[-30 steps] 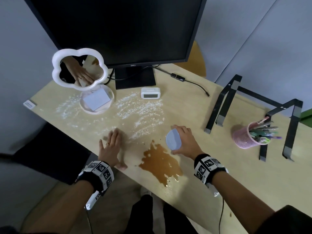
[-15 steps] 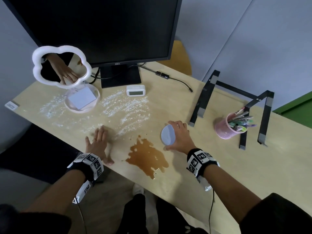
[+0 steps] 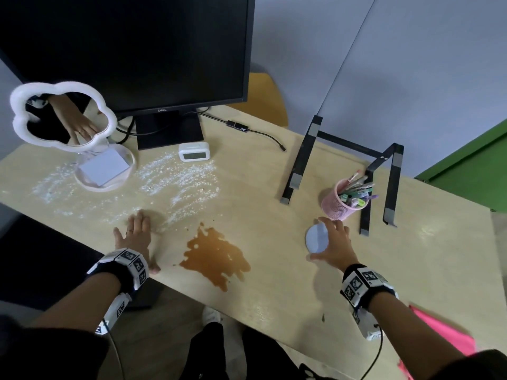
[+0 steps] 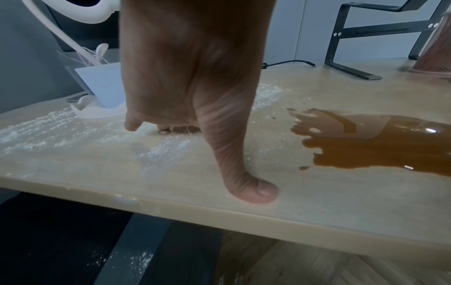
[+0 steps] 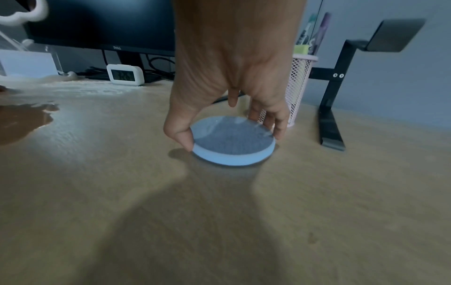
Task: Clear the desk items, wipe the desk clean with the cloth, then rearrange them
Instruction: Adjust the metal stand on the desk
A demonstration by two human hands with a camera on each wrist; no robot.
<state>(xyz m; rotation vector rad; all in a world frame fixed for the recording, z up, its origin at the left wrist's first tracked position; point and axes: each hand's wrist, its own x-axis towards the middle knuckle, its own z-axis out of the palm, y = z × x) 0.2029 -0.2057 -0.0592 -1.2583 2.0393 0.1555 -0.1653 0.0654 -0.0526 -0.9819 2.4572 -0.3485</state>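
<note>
- Pale wood desk (image 3: 274, 297) lies nearest you, its front edge bare except for your two wrists.
- Your right hand (image 3: 333, 246) grasps a round light-blue coaster (image 3: 317, 238) by its rim, thumb on one side, fingers on the other. A second ago you held it just beside the brown spill (image 3: 215, 257); now it sits well to the right, near the pink mesh pen cup (image 3: 341, 205).
- From the right wrist view the coaster hovers just above the desk or barely touches it; you cannot tell which.
- Your left hand (image 3: 135, 237) has stayed flat, fingers straight, holding nothing, pressing the desk at the edge of the white powder (image 3: 178, 178).
- That shift suggests clearing is under way: one item is being moved off the dirty zone, and wiping has not begun. No cloth is clearly visible.
- Further back stand a white digital clock (image 3: 194, 151), its digits too blurred to read, a cloud-shaped mirror (image 3: 61, 116) and a black laptop stand (image 3: 343, 171).
- Farthest is the black monitor (image 3: 123, 50), with "DELL" readable on its lower bezel.
</note>
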